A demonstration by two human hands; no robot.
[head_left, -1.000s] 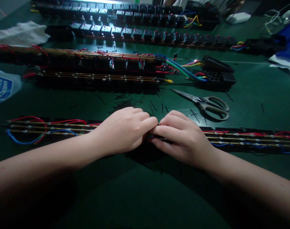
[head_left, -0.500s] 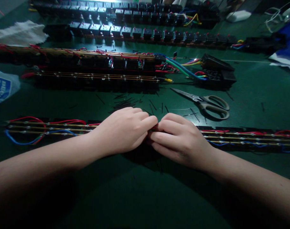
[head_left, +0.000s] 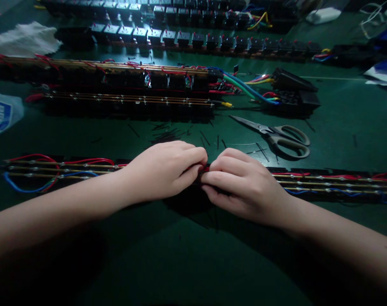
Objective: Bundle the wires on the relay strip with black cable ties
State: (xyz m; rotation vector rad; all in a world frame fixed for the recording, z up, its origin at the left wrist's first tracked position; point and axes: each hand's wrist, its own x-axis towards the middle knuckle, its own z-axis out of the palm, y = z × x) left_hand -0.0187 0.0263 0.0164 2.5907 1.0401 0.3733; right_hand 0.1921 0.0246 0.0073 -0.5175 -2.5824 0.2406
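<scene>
Though the wired strip (head_left: 327, 185) underlies left grip (head_left: 172, 168) and right grip (head_left: 246, 182), their hold's unclear.

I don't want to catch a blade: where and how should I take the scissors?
Take the handle loops, probably coming from the right. The scissors lie flat on the green tabletop, loops toward the right and closed blades pointing left, so that approach should avoid the points.

This looks like an electronics workshop: a smooth green desk (head_left: 340, 110) carries long black strips with brass-coloured rails and red and blue wires (head_left: 333, 185), grey-handled metal scissors (head_left: 270, 136) and scattered thin black slivers (head_left: 166, 135).
</scene>
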